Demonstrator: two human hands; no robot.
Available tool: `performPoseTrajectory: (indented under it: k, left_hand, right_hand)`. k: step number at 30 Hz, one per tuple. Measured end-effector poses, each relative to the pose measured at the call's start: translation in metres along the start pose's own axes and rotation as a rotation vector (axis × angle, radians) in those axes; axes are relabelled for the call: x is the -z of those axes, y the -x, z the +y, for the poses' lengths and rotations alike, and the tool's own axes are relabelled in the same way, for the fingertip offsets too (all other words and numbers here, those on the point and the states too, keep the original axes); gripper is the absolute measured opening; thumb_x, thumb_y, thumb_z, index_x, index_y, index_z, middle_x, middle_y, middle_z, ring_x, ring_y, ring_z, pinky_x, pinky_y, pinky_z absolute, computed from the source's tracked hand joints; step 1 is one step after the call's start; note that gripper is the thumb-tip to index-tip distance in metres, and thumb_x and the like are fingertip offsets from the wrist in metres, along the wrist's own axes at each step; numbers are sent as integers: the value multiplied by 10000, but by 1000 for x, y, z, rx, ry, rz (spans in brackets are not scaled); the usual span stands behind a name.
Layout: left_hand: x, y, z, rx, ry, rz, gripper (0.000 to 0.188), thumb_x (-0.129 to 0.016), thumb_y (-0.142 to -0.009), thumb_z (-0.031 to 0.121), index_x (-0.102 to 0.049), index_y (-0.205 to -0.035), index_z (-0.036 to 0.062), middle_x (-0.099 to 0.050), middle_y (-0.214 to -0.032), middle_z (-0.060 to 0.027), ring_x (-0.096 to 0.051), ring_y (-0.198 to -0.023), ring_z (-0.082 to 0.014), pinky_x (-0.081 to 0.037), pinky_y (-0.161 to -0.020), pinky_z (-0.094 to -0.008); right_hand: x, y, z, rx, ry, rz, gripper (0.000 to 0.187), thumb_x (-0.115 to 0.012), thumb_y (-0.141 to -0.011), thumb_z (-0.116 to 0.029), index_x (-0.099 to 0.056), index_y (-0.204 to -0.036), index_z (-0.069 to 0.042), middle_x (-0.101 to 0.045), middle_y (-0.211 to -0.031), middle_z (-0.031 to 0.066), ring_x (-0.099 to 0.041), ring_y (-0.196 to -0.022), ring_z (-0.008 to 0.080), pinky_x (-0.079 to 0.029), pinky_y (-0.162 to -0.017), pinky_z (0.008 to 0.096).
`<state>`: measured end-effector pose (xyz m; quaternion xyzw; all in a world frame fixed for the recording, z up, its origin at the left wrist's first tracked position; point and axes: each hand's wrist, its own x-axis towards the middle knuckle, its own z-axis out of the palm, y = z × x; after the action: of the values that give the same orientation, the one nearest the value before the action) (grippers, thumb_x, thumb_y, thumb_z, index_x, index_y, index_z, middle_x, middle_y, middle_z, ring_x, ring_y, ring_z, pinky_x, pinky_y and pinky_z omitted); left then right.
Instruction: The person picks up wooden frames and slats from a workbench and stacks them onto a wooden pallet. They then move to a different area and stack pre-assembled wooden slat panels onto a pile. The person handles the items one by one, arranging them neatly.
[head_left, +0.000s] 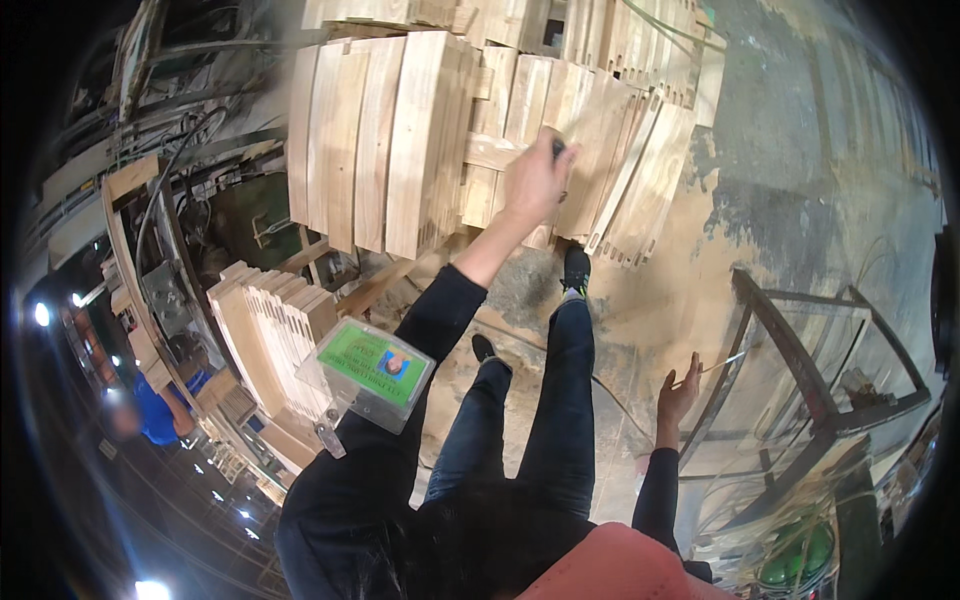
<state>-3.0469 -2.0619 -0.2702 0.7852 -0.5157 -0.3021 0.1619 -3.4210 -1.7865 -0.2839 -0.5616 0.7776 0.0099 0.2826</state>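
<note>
At twelve o'clock the left hand (533, 184) curls around a small dark object (558, 148) above pale boards (415, 150), packed upright, likely to brace one another. Toward four, the right hand (679, 397) pinches a thin stick (724, 362), seemingly clear of the stack. Worn floor (800, 190) spreads at two; a dark frame (785, 347) stands near four.

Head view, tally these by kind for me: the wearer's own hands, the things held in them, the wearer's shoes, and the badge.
Hands: 2 (left hand, right hand)
Held things: 2 (dark object, thin stick)
Dark shoes: 2
Badge: 1
Total: 7
</note>
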Motion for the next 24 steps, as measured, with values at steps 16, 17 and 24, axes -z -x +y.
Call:
performPoseTrajectory:
  k: [16,17,24]
  left_hand:
    - [172,34,-249,681,-525,133,421,-478,-960,329,-501,-1173,-34,-559,-1170,-296,-572,-1078,-436,-466,-907,-505]
    - [169,36,-249,700,-583,129,418,-481,-959,325,-493,-1181,-29,-543,-1193,-288,-566,-1089,-431,-466,-914,-502]
    - [128,38,-206,509,-798,441,837,-695,-791,299,-252,-1468,84,-436,-1341,-190,-554,-1116,-355,-409,-974,-488]
  right_hand:
    - [8,-62,-54,257,-61,112,610,-610,-840,-11,-389,-1409,-4,-499,-1359,249,-437,-1303,410,-377,-1068,450]
    - [8,-63,-56,256,-67,115,609,-611,-841,-12,-389,-1409,-4,-498,-1359,250,-437,-1302,411,-378,-1068,449]
    - [2,-85,-73,289,-133,136,595,-611,-842,-1,-398,-1397,2,-509,-1340,260,-443,-1291,420,-380,-1066,444]
